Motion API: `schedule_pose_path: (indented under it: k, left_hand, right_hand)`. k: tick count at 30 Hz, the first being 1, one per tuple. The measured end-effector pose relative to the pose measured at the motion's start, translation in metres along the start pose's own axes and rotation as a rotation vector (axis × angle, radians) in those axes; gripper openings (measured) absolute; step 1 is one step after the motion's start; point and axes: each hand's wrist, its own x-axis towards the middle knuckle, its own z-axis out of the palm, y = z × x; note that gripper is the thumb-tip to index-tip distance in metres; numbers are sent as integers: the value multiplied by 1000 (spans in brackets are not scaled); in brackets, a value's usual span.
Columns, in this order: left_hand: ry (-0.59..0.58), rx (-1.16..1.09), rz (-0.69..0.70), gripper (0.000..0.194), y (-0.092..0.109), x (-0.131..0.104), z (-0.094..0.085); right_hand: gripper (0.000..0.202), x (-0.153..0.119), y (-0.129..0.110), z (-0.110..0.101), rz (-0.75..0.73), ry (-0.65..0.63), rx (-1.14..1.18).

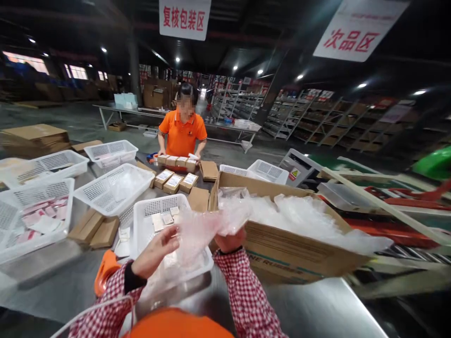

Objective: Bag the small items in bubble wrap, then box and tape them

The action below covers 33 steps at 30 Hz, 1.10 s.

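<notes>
Bag (199,231) in right grip (230,240), left grip (157,251) half-open

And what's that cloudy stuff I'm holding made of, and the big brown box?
The cloudy stuff looks like thin, slightly shiny plastic, maybe bubble wrap: it's crinkly and lets some light through. The big brown box looks like dull cardboard: its walls are thin and flat, with printing on the side.

Small boxes are sitting in the perforated plastic basket (200,268), left of the cardboard carton (282,251).
</notes>
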Motion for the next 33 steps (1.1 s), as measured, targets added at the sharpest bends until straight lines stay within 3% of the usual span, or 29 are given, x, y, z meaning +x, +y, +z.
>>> schedule_pose_path:
  k: [2, 5, 7, 12, 14, 16, 18, 19, 21, 23, 25, 28, 30, 33]
  left_hand:
    - [-66, -66, -83, 44, -6, -5, 1]
    - [14, -102, -166, 36, -8, -14, -6]
    - [123, -21, -128, 35, -5, -17, -16]
    - [470, 284, 100, 34, 6, -18, -41]
    - [547, 329, 130, 38, 5, -16, -37]
    - [560, 315, 146, 38, 1, -12, -28]
    - [491, 250, 141, 36, -4, -10, -17]
    - [440, 215, 129, 36, -6, -9, -13]
    - [361, 158, 102, 36, -9, -9, -10]
    - [329, 144, 86, 36, -10, -12, -12]
    - [341, 167, 99, 32, -9, -16, -17]
    - [433, 190, 164, 29, -3, -22, -25]
    - [501, 263, 207, 28, 0, -24, -29]
    - [543, 563, 230, 26, 1, -23, -31]
  right_hand:
    - [83, -10, 25, 11, 26, -73, -42]
    - [81, -16, 43, 20, 56, -185, -38]
    - [73, -16, 40, 18, 41, -186, 14]
    - [64, -22, 9, 4, -107, -32, 234]
    - [57, -35, -1, 11, -74, -150, 307]
    - [53, -54, -3, 29, 95, -387, 260]
    - [61, -72, 2, 53, 296, -548, 131]
    - [69, -79, 6, 64, 355, -570, 68]
    - [74, -88, 15, 80, 380, -535, -24]
    - [57, -89, 22, 85, 365, -474, -62]
    - [35, -85, 25, 83, 394, -444, -14]
    - [34, -73, 29, 74, 413, -384, 169]
    - [36, -65, 33, 68, 350, -250, 189]
    - [32, -62, 36, 65, 112, 61, -31]
